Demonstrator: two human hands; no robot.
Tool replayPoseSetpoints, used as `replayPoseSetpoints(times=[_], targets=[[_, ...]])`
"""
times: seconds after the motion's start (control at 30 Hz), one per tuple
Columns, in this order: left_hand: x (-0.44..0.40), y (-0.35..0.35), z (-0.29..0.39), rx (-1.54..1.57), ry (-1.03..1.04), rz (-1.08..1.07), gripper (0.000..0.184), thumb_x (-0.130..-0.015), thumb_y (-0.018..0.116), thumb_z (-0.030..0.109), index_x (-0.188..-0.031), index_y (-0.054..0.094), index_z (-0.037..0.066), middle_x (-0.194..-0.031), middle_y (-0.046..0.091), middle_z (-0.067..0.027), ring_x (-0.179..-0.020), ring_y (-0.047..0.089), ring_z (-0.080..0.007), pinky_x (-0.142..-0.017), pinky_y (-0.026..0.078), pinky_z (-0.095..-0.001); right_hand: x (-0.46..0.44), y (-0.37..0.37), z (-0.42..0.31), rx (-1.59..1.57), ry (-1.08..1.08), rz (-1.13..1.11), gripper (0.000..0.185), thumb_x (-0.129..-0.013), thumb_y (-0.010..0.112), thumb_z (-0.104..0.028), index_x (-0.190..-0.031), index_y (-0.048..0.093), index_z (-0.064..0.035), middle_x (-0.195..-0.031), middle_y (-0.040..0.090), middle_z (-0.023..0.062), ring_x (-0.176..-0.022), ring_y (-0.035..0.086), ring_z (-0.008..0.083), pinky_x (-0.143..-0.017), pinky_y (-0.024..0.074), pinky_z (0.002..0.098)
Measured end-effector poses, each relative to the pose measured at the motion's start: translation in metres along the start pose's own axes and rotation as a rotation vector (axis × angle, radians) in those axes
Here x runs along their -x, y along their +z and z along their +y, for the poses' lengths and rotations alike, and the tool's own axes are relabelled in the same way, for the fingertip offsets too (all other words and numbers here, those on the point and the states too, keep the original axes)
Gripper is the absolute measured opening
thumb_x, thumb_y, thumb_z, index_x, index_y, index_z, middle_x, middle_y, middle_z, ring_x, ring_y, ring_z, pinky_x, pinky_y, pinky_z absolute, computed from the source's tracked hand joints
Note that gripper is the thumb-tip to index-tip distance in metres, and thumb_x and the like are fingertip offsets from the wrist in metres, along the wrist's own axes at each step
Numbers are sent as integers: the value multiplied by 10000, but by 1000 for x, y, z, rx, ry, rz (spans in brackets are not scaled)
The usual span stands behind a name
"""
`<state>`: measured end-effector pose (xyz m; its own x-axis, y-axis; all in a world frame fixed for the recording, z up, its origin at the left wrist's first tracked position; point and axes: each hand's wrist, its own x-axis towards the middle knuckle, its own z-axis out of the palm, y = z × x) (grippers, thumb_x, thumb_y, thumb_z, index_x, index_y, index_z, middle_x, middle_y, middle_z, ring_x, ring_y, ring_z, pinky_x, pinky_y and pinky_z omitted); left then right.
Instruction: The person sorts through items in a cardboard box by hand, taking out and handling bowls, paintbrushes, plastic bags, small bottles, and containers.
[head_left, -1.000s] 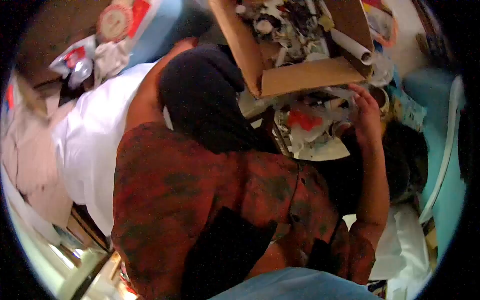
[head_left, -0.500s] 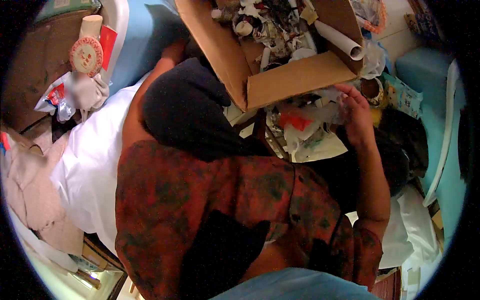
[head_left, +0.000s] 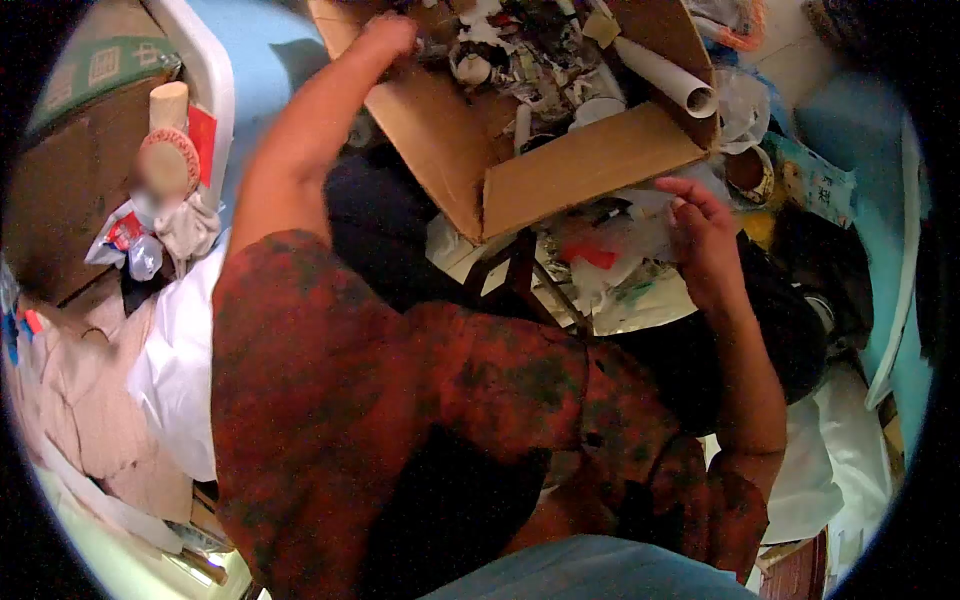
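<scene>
A cardboard box (head_left: 590, 165) full of mixed scraps (head_left: 545, 75) stands tilted in front of me. My left hand (head_left: 390, 36) is over the box's upper left side, its fingers curled together; what they hold, if anything, cannot be made out. Below the box's near flap, my right hand (head_left: 708, 240) has its fingers bent against a translucent plastic bag (head_left: 645, 215) and pinches its edge. Red and pale wrappings (head_left: 590, 255) show in and under the bag. A white tube (head_left: 665, 75) leans out over the box's right side.
A dark stool frame (head_left: 500, 265) stands below the box. On the left are a larger carton (head_left: 85, 190), a round patterned object (head_left: 168, 162) and white cloth (head_left: 180, 370). To the right lie a cup-like container (head_left: 750, 172) and a blue packet (head_left: 815, 185).
My left arm has swung up from beside my knee, bringing the left hand over the box. My right hand stays by the plastic bag, slightly lower. The view has shifted a little.
</scene>
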<state>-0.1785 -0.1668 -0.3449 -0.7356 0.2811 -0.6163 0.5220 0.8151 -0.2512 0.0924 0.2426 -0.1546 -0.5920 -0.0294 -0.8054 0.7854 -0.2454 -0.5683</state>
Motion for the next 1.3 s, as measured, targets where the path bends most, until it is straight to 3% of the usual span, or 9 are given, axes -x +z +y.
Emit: replayPoseSetpoints(times=[0.07,0.13,0.3,0.4,0.5,0.67,0.8,0.9,1.3], targets=[[-19,11,15,121,-210,-141,309,-794,515,180,-1079,617,120,-1140,585,-109,-1057,558,-277,-865,452,-430,3,1,-5,21,38,-2,209,-870,449,-63,-1012,601,-81,-673,456,-65,-534,358,18,-447,263,171],[-58,79,14,199,-237,110,319,-796,520,188,-1092,609,108,-1143,580,-126,-1063,555,-284,-870,453,-428,2,4,-6,26,33,30,213,-866,445,-60,-1008,603,-82,-662,451,-66,-507,342,18,-431,249,176],[-40,66,21,366,-238,26,289,-812,505,131,-1076,614,86,-1187,547,-147,-1063,552,-304,-857,463,-426,2,1,-2,-8,32,-7,209,-865,446,-64,-1002,603,-84,-659,449,-63,-503,335,21,-430,245,175],[-55,68,-5,318,-222,98,274,-841,493,123,-1093,600,104,-1141,583,-117,-1045,564,-264,-821,484,-405,2,1,-2,7,22,5,204,-868,446,-70,-997,603,-87,-660,450,-63,-524,344,23,-443,252,175],[-84,122,-69,417,-81,376,271,-763,539,165,-1001,619,62,-966,613,-192,-877,586,-378,-763,472,-453,5,1,-2,7,-5,1,208,-870,438,-77,-994,604,-88,-668,458,-62,-536,352,28,-452,261,180],[-27,48,-73,290,84,295,316,-738,651,230,-1020,622,91,-922,634,-166,-847,609,-334,-739,480,-415,7,-5,3,82,-23,-23,220,-861,427,-80,-984,610,-87,-682,470,-57,-547,356,33,-463,268,188],[5,27,-103,624,141,201,293,-837,591,248,-1068,578,68,-928,614,-20,-839,568,-146,-717,462,-298,8,-3,6,62,-98,-26,216,-855,436,-80,-980,611,-86,-693,483,-52,-556,362,38,-478,273,190],[110,-83,-51,1161,66,-63,285,-878,543,246,-1101,545,70,-976,587,-5,-863,552,-116,-726,466,-273,7,-6,6,47,-80,-49,217,-852,439,-73,-992,605,-80,-715,493,-43,-571,372,42,-495,289,194],[231,-69,-59,2155,7,176,320,-925,438,165,-1217,414,37,-1154,529,-109,-1033,548,-242,-863,494,-399,9,3,6,16,-57,-30,208,-855,443,-59,-1001,591,-69,-729,484,-34,-573,381,42,-488,293,189]])
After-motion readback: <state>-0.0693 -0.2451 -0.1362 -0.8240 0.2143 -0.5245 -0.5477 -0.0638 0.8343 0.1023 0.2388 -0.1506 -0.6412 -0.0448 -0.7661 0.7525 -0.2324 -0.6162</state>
